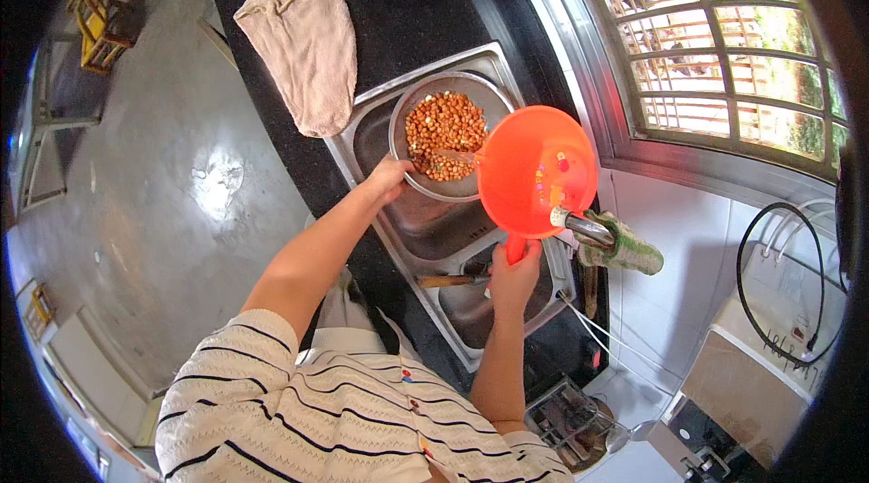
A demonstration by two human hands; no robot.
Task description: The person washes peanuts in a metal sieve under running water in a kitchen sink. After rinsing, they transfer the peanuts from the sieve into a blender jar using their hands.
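Observation:
My left hand (389, 180) grips the near left rim of a round metal bowl (464, 85), held over the larger basin of the steel sink (421, 234). Reddish-brown peanuts (444, 125), with a few pale ones among them, lie inside it. In my right hand (514, 275) is the handle of an orange plastic water ladle (520, 171), its cup tilted toward the bowl. A clear stream runs from the ladle's lip onto the peanuts. The metal faucet (590, 228) reaches over the ladle's near right edge, with a green and white cloth (625, 252) wrapped around it.
A beige towel (303, 39) lies on the black counter (398, 12) left of the sink. A wooden-handled tool (448, 281) rests across the smaller basin. The barred window (715, 39) is at the right. A gas burner (575, 415) stands near my right side.

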